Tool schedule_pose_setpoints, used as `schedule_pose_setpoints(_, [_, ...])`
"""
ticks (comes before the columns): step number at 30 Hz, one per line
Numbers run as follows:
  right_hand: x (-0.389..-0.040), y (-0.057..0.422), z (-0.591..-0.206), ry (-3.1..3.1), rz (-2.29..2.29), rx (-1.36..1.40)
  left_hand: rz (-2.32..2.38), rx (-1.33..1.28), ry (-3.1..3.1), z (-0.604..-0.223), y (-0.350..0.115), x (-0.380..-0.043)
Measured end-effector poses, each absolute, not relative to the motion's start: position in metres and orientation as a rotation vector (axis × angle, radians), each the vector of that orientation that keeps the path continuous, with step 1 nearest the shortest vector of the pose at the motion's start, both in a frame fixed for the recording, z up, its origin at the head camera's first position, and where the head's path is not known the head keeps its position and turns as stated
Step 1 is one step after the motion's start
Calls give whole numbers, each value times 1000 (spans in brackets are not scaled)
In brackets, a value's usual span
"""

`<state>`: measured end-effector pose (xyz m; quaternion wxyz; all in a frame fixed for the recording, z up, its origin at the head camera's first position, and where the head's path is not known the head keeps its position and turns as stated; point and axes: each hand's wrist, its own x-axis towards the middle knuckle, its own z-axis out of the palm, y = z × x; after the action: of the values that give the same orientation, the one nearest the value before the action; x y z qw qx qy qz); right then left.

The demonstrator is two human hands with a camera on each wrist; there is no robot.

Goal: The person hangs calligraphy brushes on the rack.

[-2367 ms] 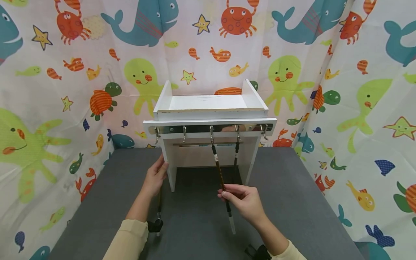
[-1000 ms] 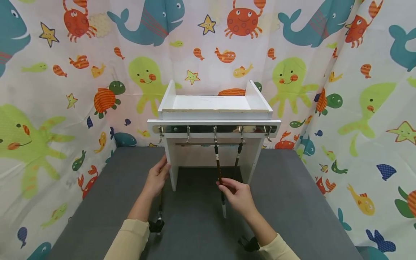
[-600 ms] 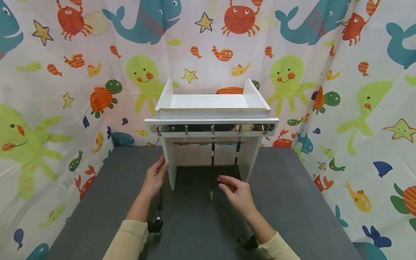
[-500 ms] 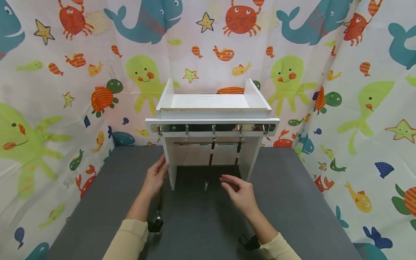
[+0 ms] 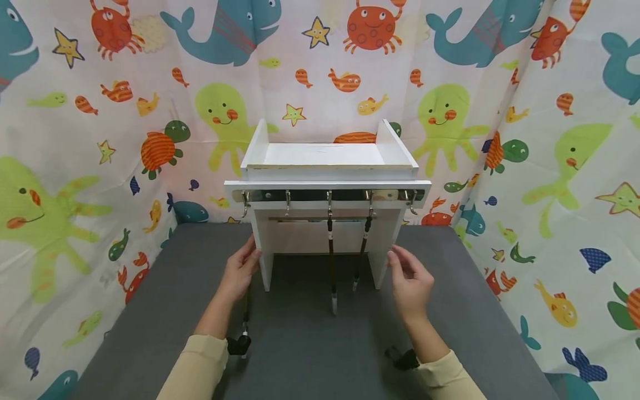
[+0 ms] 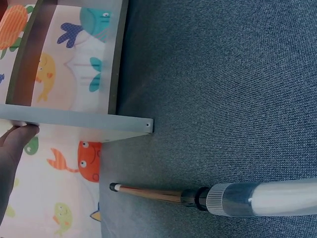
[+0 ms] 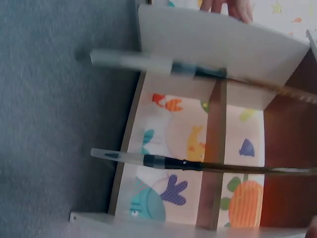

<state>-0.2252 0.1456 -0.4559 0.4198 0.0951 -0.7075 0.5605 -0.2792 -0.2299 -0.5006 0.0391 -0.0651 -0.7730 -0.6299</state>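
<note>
The white rack [image 5: 330, 174] is best steadied lightly, left hand [image 5: 241, 269] touching its side with relaxed fingers, right hand [image 5: 414, 282] loosely curled at the other, any hold unclear, so the two brushes [image 5: 331, 261] on its hooks [image 5: 329, 201] hang still.

The left-wrist view crops the left hand [image 6: 7, 162] at eight o'clock — and the right-wrist view's upper brush [image 7: 204, 71] — one o'clock — blurs.

A white shelf [image 5: 327, 173] stands upright on the table [image 5: 465, 311]. Two slim dark brushes [image 5: 331, 261], clear-capped tips down, hang from its hooks [image 5: 329, 203]; a third brush [image 6: 148, 193] lies beside it.
</note>
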Motion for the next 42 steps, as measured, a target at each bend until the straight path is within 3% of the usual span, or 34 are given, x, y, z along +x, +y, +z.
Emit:
schedule_pose_setpoints(7, [-228, 155, -448, -1896, 1568, 2, -1932, -194, -2348, -502, -232, -276])
schedule_pose_setpoints(18, [-270, 182, -486, -2248, 1684, 31, -1944, -172, -2341, -508, -228, -280])
schedule_pose_setpoints(27, [-274, 188, -491, -2227, 1727, -19, -2003, -218, -2328, -506, -226, -281])
schedule_pose_setpoints(34, [-255, 178, -459, -2251, 1729, -43, -2022, -278, -2293, -502, -228, -279])
schedule_pose_setpoints(42, [-269, 178, -469, -2233, 1764, -20, -2000, -145, -2273, -490, -239, -265])
